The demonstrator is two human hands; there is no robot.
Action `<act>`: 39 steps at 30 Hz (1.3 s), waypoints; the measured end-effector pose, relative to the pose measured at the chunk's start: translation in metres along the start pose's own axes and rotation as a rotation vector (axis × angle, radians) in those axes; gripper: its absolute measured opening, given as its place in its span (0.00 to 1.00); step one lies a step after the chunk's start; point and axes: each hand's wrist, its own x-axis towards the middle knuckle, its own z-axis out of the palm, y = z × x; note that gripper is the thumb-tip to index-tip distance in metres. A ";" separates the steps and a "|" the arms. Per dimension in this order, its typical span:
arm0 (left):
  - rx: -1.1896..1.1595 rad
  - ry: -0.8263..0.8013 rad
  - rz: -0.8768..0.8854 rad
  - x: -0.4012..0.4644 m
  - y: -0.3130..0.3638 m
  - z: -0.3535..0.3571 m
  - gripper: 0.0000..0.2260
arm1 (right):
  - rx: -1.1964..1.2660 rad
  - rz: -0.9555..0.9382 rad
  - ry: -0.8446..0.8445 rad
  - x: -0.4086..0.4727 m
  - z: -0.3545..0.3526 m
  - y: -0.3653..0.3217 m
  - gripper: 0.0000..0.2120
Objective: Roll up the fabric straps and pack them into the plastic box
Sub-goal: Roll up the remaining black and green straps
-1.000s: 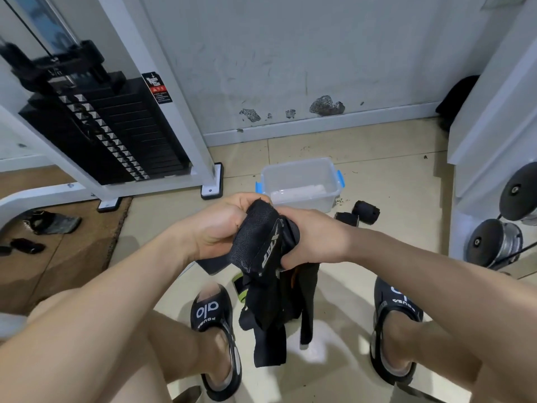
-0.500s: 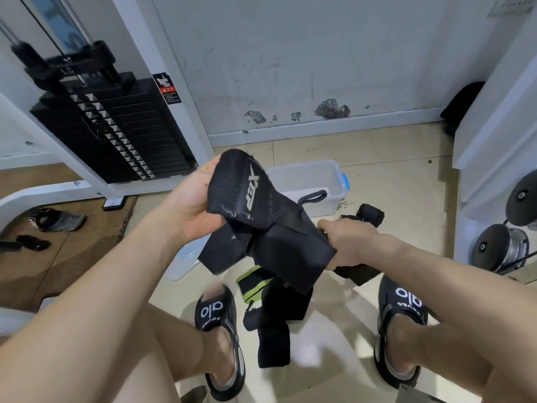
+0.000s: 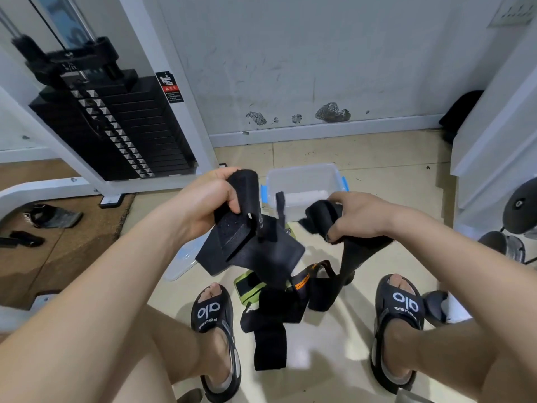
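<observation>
My left hand (image 3: 212,199) grips the upper end of a wide black fabric strap (image 3: 250,245) that hangs down over the floor. My right hand (image 3: 357,216) grips a second black strap (image 3: 359,251), its loose end trailing to the floor. Both hands are held apart, just in front of the clear plastic box (image 3: 305,175) with blue clips, which stands open on the tiles. Between my feet lies a pile of several straps (image 3: 279,309), black with one green and one orange-striped.
The box's clear lid (image 3: 177,266) lies on the floor under my left forearm. A weight-stack machine (image 3: 116,132) stands at the left, a white frame and weight plates (image 3: 523,205) at the right. More black straps (image 3: 49,219) lie on the brown mat at left.
My hands have pulled apart: the bundle held together a second ago is now two separate straps, one in each hand. The left hand rose, then dropped back toward the box.
</observation>
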 end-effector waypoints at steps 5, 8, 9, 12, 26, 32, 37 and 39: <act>0.013 0.016 -0.024 0.003 -0.003 0.005 0.23 | 0.252 -0.079 -0.045 -0.007 0.009 -0.012 0.33; -0.030 0.019 -0.029 0.002 -0.001 0.008 0.23 | 0.141 -0.210 -0.139 -0.015 0.024 -0.022 0.38; -0.049 0.010 -0.029 0.001 0.000 0.009 0.23 | 0.105 -0.262 -0.150 -0.017 0.029 -0.024 0.39; -0.122 -0.011 -0.003 -0.002 0.002 0.014 0.22 | 0.091 -0.375 -0.125 -0.019 0.042 -0.031 0.28; -0.271 -0.117 -0.092 -0.009 0.001 0.002 0.14 | -0.106 -0.401 0.284 -0.004 0.051 -0.039 0.12; -0.237 -0.118 -0.317 -0.008 0.004 -0.004 0.24 | -0.153 -0.371 0.461 -0.001 0.039 -0.035 0.17; -0.084 -0.035 -0.352 -0.009 -0.001 0.002 0.08 | -0.215 -0.398 0.502 0.000 0.043 -0.032 0.17; -0.123 -0.069 -0.291 -0.009 -0.002 0.002 0.06 | -0.190 -0.389 0.477 0.001 0.042 -0.030 0.18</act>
